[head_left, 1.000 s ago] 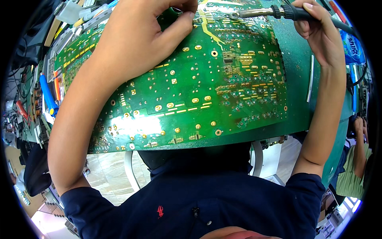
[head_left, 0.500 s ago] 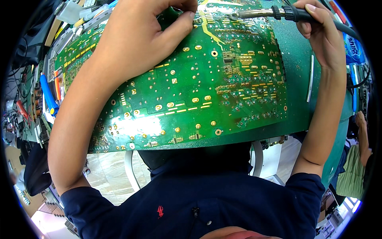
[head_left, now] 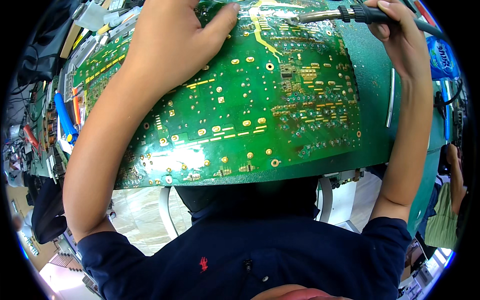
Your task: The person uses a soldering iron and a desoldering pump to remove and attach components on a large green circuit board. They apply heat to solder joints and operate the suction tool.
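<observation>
A large green circuit board [head_left: 240, 110] with gold pads lies on a dark green mat [head_left: 372, 125]. My right hand [head_left: 397, 37] grips the black handle of a soldering iron [head_left: 365, 15], whose metal tip is low over the board's upper part, near a glinting trace. Beside that spot, left of the tip, is my left hand [head_left: 182, 37], resting over the board with fingers curled at the frame's top edge; what they hold is too small and hidden to make out.
Blue-handled [head_left: 64, 115] and orange tools lie among clutter at the left. At the right are a blue packet [head_left: 440, 60], a silver rod [head_left: 390, 97], a blue tool [head_left: 445, 112] and cables. Another person [head_left: 445, 200] in green is at the far right; a chair's rail [head_left: 167, 210] shows below.
My left hand has moved a little up and right, and the board has shifted slightly. The iron's tip stays in much the same spot. The other person's arm at the right has moved.
</observation>
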Demonstrator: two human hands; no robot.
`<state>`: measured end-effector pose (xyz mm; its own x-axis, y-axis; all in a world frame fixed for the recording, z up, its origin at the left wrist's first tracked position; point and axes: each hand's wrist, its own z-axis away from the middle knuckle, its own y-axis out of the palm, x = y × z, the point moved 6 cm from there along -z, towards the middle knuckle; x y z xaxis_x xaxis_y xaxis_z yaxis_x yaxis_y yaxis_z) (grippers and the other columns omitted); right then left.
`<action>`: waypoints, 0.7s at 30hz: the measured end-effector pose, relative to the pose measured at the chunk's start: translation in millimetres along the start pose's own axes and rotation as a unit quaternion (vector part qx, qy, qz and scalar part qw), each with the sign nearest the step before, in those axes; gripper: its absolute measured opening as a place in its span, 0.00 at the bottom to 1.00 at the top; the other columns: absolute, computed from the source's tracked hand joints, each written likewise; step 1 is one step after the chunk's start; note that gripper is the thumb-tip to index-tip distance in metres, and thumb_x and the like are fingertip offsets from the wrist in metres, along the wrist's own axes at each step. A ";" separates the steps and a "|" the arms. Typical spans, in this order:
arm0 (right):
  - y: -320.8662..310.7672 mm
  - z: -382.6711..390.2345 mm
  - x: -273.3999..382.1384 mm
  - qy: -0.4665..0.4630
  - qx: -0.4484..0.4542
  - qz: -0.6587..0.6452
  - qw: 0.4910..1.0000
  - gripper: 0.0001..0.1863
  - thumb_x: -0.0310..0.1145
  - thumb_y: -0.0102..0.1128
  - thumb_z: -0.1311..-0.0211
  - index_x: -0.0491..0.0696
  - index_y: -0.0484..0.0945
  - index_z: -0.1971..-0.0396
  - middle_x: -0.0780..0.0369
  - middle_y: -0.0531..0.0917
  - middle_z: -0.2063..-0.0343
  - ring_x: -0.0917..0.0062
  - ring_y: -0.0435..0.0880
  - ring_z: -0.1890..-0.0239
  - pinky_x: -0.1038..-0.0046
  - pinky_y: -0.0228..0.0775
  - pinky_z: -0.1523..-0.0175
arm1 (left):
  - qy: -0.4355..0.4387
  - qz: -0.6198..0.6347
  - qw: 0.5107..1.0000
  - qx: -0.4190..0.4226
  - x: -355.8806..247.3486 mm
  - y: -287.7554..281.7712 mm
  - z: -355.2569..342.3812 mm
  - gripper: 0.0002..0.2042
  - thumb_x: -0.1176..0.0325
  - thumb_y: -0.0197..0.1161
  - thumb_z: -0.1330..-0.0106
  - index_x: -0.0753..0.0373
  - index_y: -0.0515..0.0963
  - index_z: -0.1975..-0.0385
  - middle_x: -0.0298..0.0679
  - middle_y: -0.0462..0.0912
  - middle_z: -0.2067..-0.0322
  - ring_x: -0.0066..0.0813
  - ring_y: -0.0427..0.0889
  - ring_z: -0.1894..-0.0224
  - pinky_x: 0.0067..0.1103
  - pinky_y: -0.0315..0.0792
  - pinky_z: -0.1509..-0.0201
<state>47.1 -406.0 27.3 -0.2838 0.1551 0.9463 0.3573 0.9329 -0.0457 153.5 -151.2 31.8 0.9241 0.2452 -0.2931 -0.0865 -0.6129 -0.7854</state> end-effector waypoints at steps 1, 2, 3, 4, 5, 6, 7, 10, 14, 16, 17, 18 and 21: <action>-0.8 0.2 -1.1 0.011 -0.006 -0.007 1.000 0.11 0.31 0.55 0.38 0.39 0.79 0.73 0.64 0.76 0.82 0.83 0.72 0.83 0.81 0.63 0.78 | 0.004 0.003 1.000 0.003 0.1 1.6 -0.3 0.06 0.73 0.63 0.39 0.66 0.79 0.64 0.46 0.77 0.65 0.46 0.77 0.57 0.33 0.70 0.51; -1.6 0.4 -2.1 0.021 -0.012 -0.014 1.000 0.10 0.31 0.55 0.38 0.39 0.79 0.73 0.64 0.76 0.82 0.83 0.72 0.83 0.81 0.63 0.78 | 0.007 0.007 1.000 0.014 0.1 3.4 -0.6 0.07 0.73 0.63 0.39 0.66 0.79 0.63 0.47 0.77 0.64 0.46 0.77 0.56 0.34 0.70 0.50; -0.9 -0.9 -4.9 0.031 -0.014 -0.025 0.999 0.10 0.31 0.55 0.39 0.40 0.79 0.73 0.64 0.76 0.82 0.83 0.72 0.83 0.81 0.63 0.78 | 0.005 0.012 1.000 0.024 0.4 2.6 0.2 0.08 0.73 0.62 0.38 0.66 0.78 0.61 0.48 0.77 0.62 0.47 0.77 0.54 0.34 0.70 0.49; -1.7 -2.4 -8.0 0.028 -0.014 -0.017 0.999 0.10 0.31 0.55 0.39 0.40 0.79 0.73 0.64 0.76 0.82 0.83 0.72 0.83 0.81 0.63 0.78 | 0.003 0.018 0.999 0.036 0.6 2.3 1.0 0.08 0.73 0.62 0.37 0.65 0.78 0.59 0.48 0.77 0.60 0.48 0.76 0.52 0.34 0.70 0.48; -4.2 -4.0 -13.0 0.026 -0.013 -0.010 1.000 0.10 0.31 0.55 0.39 0.40 0.79 0.73 0.64 0.76 0.82 0.83 0.72 0.83 0.81 0.63 0.78 | 0.001 0.024 0.999 0.047 0.9 2.0 2.5 0.09 0.73 0.61 0.36 0.65 0.78 0.57 0.49 0.77 0.59 0.48 0.76 0.51 0.35 0.69 0.46; -8.5 -5.1 -14.1 0.022 -0.016 0.002 1.000 0.09 0.31 0.55 0.39 0.40 0.79 0.73 0.64 0.76 0.82 0.83 0.72 0.83 0.81 0.63 0.78 | 0.009 0.028 0.998 0.049 0.7 1.5 0.7 0.10 0.73 0.61 0.35 0.66 0.77 0.55 0.50 0.77 0.58 0.49 0.76 0.50 0.35 0.70 0.46; -10.6 -6.5 -14.7 0.026 -0.008 -0.001 1.000 0.09 0.31 0.56 0.39 0.40 0.80 0.72 0.64 0.76 0.82 0.83 0.73 0.83 0.81 0.63 0.78 | 0.007 0.030 0.998 0.058 0.5 1.1 -0.1 0.11 0.73 0.60 0.34 0.66 0.76 0.53 0.50 0.77 0.56 0.50 0.76 0.49 0.36 0.69 0.45; -17.9 -9.3 -20.4 0.048 0.010 -0.026 0.998 0.09 0.31 0.57 0.39 0.40 0.80 0.72 0.64 0.76 0.82 0.83 0.73 0.83 0.81 0.63 0.78 | -0.021 0.031 0.994 0.103 1.8 0.8 -0.2 0.15 0.71 0.60 0.32 0.65 0.73 0.46 0.53 0.76 0.52 0.52 0.75 0.46 0.36 0.69 0.40; -15.1 -9.7 -19.9 0.036 0.027 -0.033 0.998 0.09 0.31 0.57 0.39 0.40 0.80 0.73 0.64 0.76 0.82 0.83 0.73 0.83 0.80 0.63 0.78 | -0.008 0.019 0.991 0.131 3.3 -4.3 1.7 0.20 0.68 0.58 0.28 0.66 0.67 0.39 0.55 0.72 0.45 0.53 0.71 0.39 0.35 0.66 0.34; -12.0 -11.9 -18.4 0.027 0.045 -0.034 0.998 0.10 0.31 0.57 0.39 0.40 0.81 0.73 0.64 0.77 0.82 0.82 0.74 0.83 0.80 0.63 0.78 | -0.011 0.011 0.989 0.145 2.1 -15.2 2.2 0.20 0.68 0.57 0.28 0.66 0.66 0.38 0.55 0.72 0.45 0.52 0.71 0.39 0.36 0.65 0.33; -17.6 -12.8 -22.6 0.038 0.074 -0.012 0.996 0.11 0.33 0.55 0.36 0.40 0.80 0.70 0.66 0.74 0.82 0.84 0.70 0.81 0.81 0.59 0.76 | -0.015 0.001 0.989 0.146 0.4 -23.1 3.6 0.20 0.68 0.56 0.27 0.66 0.67 0.38 0.54 0.72 0.44 0.52 0.71 0.38 0.36 0.65 0.33; -34.9 -10.5 -18.4 0.046 0.094 0.022 0.994 0.13 0.35 0.53 0.32 0.40 0.80 0.66 0.68 0.71 0.82 0.86 0.67 0.80 0.82 0.56 0.73 | -0.006 0.001 0.990 0.142 -3.7 -30.8 0.4 0.19 0.68 0.56 0.27 0.66 0.67 0.38 0.54 0.72 0.44 0.51 0.71 0.38 0.36 0.65 0.33; -18.6 -12.6 -24.8 0.034 0.115 0.027 0.992 0.14 0.37 0.59 0.32 0.40 0.83 0.61 0.68 0.74 0.77 0.88 0.66 0.78 0.83 0.52 0.73 | -0.027 -0.018 0.992 0.118 -0.9 -57.1 16.0 0.17 0.70 0.54 0.26 0.66 0.69 0.40 0.53 0.73 0.45 0.50 0.72 0.39 0.35 0.65 0.34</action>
<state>58.8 -431.2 8.8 -0.2071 0.1915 0.9594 0.1550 0.9747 -0.1610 151.6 -104.4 68.1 0.9074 0.3080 -0.2858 -0.1438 -0.4115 -0.9000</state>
